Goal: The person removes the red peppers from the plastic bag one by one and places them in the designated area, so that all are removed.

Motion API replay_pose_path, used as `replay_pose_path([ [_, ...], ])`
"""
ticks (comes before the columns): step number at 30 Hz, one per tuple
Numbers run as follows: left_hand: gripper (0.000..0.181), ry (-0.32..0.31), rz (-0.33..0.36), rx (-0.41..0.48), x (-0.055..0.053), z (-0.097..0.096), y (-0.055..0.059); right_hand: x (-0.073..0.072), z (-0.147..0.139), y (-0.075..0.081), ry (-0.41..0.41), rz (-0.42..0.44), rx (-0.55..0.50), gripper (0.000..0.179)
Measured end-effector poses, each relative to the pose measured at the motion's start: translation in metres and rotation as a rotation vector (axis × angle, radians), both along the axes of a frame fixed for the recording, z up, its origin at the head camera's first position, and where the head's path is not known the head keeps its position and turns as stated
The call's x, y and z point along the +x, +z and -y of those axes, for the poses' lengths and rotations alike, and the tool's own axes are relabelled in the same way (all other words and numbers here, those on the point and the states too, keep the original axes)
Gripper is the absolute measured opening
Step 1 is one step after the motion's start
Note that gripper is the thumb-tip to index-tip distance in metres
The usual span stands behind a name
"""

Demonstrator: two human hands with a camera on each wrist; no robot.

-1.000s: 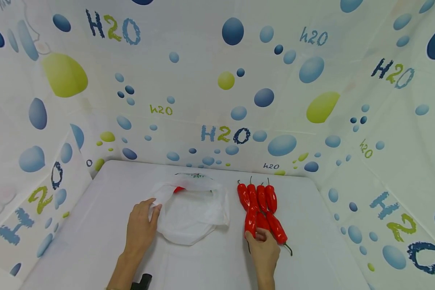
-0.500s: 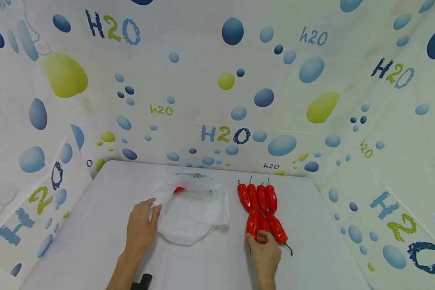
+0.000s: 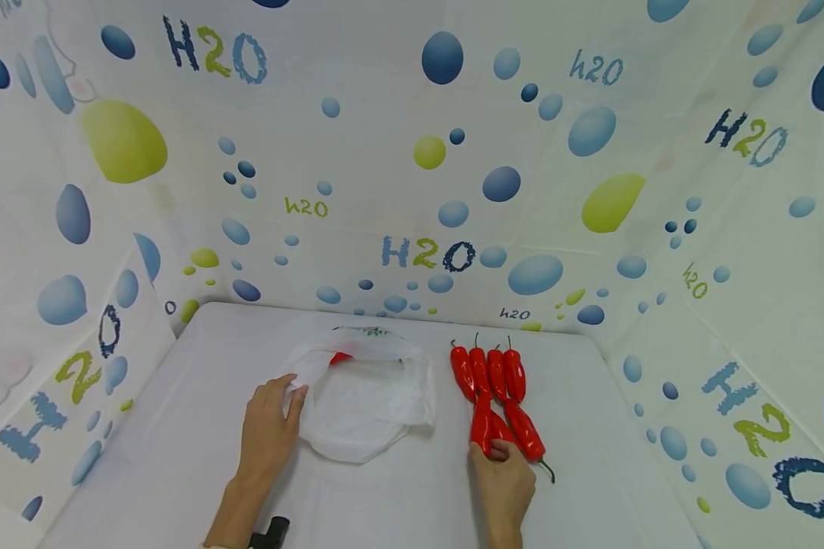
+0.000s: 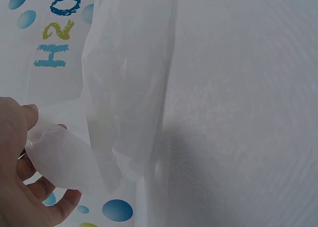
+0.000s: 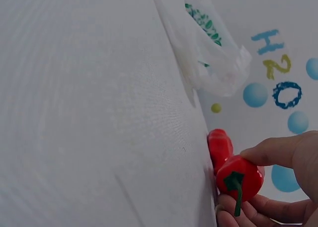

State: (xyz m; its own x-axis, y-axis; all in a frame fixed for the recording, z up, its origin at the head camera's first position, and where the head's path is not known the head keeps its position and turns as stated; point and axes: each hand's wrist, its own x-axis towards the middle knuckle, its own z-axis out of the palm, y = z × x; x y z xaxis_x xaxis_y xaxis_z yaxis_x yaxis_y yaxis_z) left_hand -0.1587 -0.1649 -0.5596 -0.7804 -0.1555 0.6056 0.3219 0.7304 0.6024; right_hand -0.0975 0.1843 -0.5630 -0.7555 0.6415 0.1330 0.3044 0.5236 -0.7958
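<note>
A white plastic bag [image 3: 420,393] lies on the table with its mouth open, and something red [image 3: 339,357] shows inside its far left part. My left hand [image 3: 264,431] holds the bag's left rim between thumb and fingers; the left wrist view shows the thin plastic [image 4: 64,157] there. To the right, my right hand [image 3: 506,484] pinches the lower end of a red chili pepper [image 3: 481,424]. The right wrist view shows this pepper [image 5: 246,173] between thumb and fingers, its green stem pointing toward the camera. Several more red peppers [image 3: 515,375] lie close around it.
Both hands work over a white-covered table [image 3: 199,427]. A black object [image 3: 271,532] sits by the left forearm at the near edge. Behind and at the sides hangs a white curtain [image 3: 384,152] with blue and green dots and H2O lettering.
The right hand and its pepper have shifted slightly to the right, the pepper now standing more upright in view. The left hand and the bag stay where they were.
</note>
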Motion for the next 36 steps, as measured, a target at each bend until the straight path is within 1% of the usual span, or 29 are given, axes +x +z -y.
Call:
replay_pose_path([
  [10, 0.035, -0.002, -0.01, 0.0, -0.0002, -0.0005, 0.0009, -0.001, -0.0059, -0.0061, 0.006, -0.025, 0.034, 0.039],
  [16, 0.034, -0.005, -0.02, -0.002, -0.0006, -0.0004, -0.0001, -0.0019, -0.0071, -0.0076, -0.03, -0.042, 0.047, 0.039],
  [20, 0.034, -0.005, -0.017, -0.002, -0.0002, 0.0, -0.0002, -0.0015, -0.0076, -0.0075, -0.051, -0.031, 0.049, 0.042],
  [26, 0.033, -0.004, -0.026, -0.003, 0.0007, 0.0004, 0.0009, 0.0, -0.0085, -0.0056, -0.082, -0.021, 0.082, 0.045],
  [31, 0.033, -0.008, -0.035, -0.003, 0.001, 0.0007, 0.0021, -0.0012, -0.0079, -0.0029, -0.1, -0.055, 0.096, 0.042],
  [36, 0.034, -0.012, -0.048, 0.0, 0.0008, 0.0011, 0.0018, -0.0047, -0.0055, 0.0015, -0.102, -0.134, 0.129, 0.04],
])
